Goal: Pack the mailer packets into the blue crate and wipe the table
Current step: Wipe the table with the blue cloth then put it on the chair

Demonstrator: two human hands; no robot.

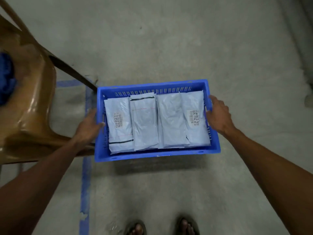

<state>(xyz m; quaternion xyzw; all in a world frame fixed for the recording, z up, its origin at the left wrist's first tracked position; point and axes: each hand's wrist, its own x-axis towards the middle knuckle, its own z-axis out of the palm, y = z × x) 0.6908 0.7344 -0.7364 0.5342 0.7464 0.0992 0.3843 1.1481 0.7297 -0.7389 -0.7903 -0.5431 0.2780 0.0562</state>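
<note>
Blue crate full of mailer packets, gripped at both ends over a concrete floor.

The grey floor (pixel 169 39) spreads under both arms, and brown plastic furniture (pixel 33 102) stands just outside the left hand with a blurred blue object (pixel 6 78) on top. Between the hands is the blue crate (pixel 157 156), its shadow on the floor at its near side. The pale mailer packets (pixel 171 119) lie flat inside it, side by side and overlapping from one hand to the other. The left hand (pixel 88 128) clasps the left rim, thumb hooked inside. The right hand (pixel 220 114) grasps the right rim. A blue tape line (pixel 85 192) runs under the left forearm. Sandalled feet (pixel 137 228) show below the arms. Printed labels (pixel 118 120) sit on the outermost packets, nearest each hand.
</note>
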